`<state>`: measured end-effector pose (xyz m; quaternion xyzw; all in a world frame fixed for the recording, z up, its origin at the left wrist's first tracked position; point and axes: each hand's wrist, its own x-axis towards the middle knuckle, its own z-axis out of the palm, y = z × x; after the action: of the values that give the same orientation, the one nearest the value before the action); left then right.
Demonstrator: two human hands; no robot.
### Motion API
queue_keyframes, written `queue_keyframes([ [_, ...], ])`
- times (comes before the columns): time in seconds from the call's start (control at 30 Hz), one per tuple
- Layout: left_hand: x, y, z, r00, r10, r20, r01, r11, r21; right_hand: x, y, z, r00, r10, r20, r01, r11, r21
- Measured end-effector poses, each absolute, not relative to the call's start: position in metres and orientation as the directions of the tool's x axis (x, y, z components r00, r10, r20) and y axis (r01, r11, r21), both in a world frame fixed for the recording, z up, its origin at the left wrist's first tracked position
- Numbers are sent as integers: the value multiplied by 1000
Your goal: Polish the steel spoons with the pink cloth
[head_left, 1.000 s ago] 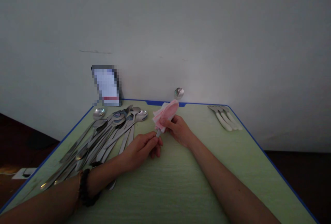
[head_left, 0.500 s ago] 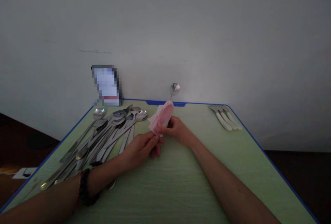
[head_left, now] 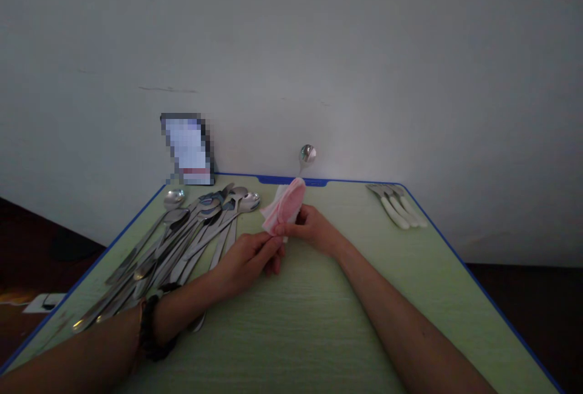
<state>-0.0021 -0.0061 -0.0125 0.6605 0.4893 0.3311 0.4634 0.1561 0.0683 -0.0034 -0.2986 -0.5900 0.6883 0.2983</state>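
A metal spoon (head_left: pixel 308 154) points bowl-up and away from me, its handle wrapped in a pink and white cloth (head_left: pixel 291 200). With thumb and fingers closed, my right hand (head_left: pixel 314 228) pinches the cloth around the handle. My left hand (head_left: pixel 255 255) is closed just below, at the lower end of the spoon; the handle's end is hidden in its fingers. To the left, a pile of metal spoons and knives (head_left: pixel 195 233) lies partly under my left forearm.
Several forks with white handles (head_left: pixel 395 207) lie side by side at the far right of the green table (head_left: pixel 310 333). A phone with a blurred screen (head_left: pixel 189 148) leans at the back left. Behind the table's blue edge stands a grey wall (head_left: pixel 364 66).
Both hands stay almost in place on the spoon and cloth. The cloth's folds have shifted slightly, and the left fingers are curled a little closer.
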Motion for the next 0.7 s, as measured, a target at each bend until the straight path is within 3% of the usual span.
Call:
queue_keyframes([
  [0.5, -4, -9, -1, 365, 931, -1, 466, -181, 866, 155, 74, -16, -586, 807, -68, -79, -141, -987],
  [0.7, -2, -9, -4, 402, 915, -17, 334, -130, 934, 157, 77, -20, -624, 781, -31, -118, -133, -984],
])
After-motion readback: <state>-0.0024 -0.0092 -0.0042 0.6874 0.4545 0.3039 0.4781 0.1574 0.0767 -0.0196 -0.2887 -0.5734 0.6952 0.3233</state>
